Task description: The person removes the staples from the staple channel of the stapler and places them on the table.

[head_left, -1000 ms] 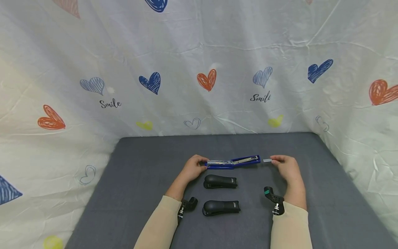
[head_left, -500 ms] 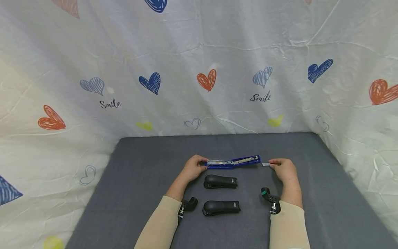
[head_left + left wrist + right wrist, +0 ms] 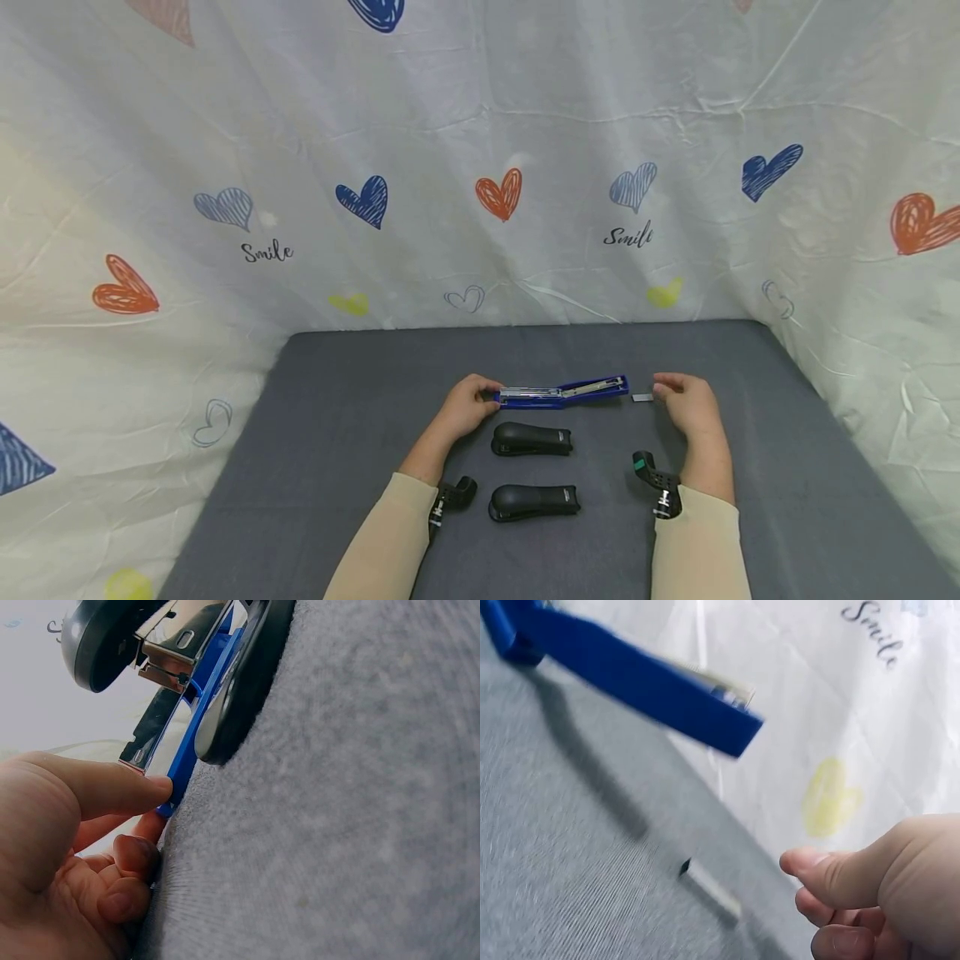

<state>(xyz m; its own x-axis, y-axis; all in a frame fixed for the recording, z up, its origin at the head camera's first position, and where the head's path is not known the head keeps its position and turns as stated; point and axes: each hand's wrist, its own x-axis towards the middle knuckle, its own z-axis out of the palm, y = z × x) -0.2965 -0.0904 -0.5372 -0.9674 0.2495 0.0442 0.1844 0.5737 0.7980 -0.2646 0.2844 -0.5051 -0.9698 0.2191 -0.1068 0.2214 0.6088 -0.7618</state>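
Observation:
A blue stapler (image 3: 531, 405) lies folded wide apart on the grey table, its metal staple channel exposed and its top arm pointing right. My left hand (image 3: 465, 405) pinches its left end between thumb and fingers; the left wrist view shows the thumb on the blue base (image 3: 184, 757). Just beyond the stapler's right tip, a small silver strip of staples (image 3: 642, 397) rests on the cloth. My right hand (image 3: 690, 405) is beside that strip, holding nothing. In the right wrist view its thumb and loosely bent fingers are apart from the staples (image 3: 712, 891).
Two black staplers, one (image 3: 531, 439) just in front of the blue one and another (image 3: 534, 503) nearer me, lie parallel on the grey cloth-covered table (image 3: 360, 467). A white curtain (image 3: 427, 250) with printed hearts stands behind the table. Both wrists carry black camera mounts.
The right hand has lowered the strip of staples to the table, let it go and lifted slightly away. My left hand and the blue stapler have stayed put.

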